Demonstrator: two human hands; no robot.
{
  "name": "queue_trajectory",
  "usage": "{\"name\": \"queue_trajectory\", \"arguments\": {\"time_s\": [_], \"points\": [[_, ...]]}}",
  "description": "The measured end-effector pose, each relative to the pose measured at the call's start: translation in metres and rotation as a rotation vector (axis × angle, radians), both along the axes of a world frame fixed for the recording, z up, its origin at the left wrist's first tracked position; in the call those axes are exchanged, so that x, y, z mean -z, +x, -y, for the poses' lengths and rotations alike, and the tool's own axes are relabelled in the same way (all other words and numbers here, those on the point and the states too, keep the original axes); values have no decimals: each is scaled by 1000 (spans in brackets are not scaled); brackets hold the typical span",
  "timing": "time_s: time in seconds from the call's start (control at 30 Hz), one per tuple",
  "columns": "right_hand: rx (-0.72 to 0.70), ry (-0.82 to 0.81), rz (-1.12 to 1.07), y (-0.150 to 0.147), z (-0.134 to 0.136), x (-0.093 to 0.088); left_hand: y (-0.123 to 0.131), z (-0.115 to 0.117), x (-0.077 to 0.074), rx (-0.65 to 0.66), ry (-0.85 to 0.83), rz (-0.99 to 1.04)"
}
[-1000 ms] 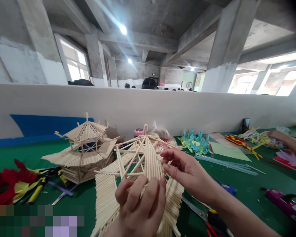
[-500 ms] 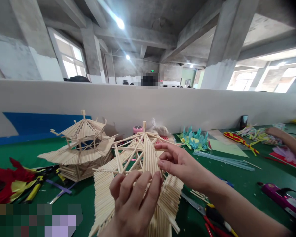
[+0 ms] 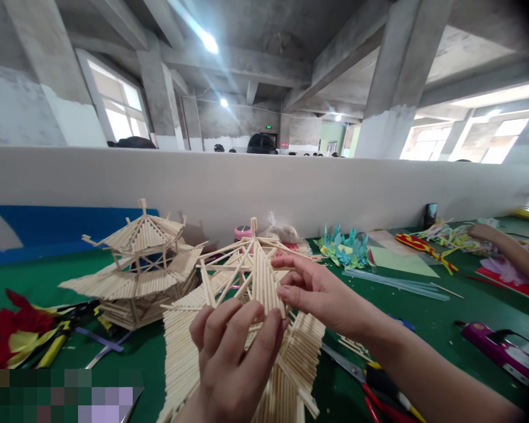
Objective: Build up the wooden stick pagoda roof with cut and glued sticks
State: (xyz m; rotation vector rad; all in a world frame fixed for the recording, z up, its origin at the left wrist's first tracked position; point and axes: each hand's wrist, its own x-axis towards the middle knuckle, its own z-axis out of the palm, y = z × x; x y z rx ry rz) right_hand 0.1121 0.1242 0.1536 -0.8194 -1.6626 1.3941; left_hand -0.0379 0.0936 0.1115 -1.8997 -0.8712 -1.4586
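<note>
In front of me stands a pavilion model (image 3: pixel 178 346) built of thin wooden sticks. Its lower roof is covered in sticks, while the upper roof is an open frame with one covered strip (image 3: pixel 263 276) on the near side. My left hand (image 3: pixel 238 358) has curled fingers at the lower ends of that strip, and they hide part of it. From the right, my right hand (image 3: pixel 317 291) holds the strip's edge, thumb and bent fingers against the outermost stick. A second stick pavilion (image 3: pixel 134 270), with both roofs covered, sits to the left.
Scissors (image 3: pixel 344 363) and loose sticks (image 3: pixel 355 348) lie right of the model, near a purple glue gun (image 3: pixel 502 352). Behind are a turquoise paper flower (image 3: pixel 346 249) and clear glue sticks (image 3: pixel 394 284). Another person's arm (image 3: pixel 506 244) reaches in at right. A white partition (image 3: pixel 229 182) runs along the back.
The whole view has shifted slightly, moving things a little to the left. Both hands stay at the upper roof strip, with the left fingertips slightly changed in position.
</note>
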Motion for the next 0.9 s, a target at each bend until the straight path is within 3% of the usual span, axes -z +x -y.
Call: {"name": "queue_trajectory", "arguments": {"time_s": [0.47,0.9], "points": [[6,-22,-18,-2,2,-2,-7,-5,11,-3,25,-122],[64,-70,37,2,3,-5,-6,-5,9,47,35,-99]]}}
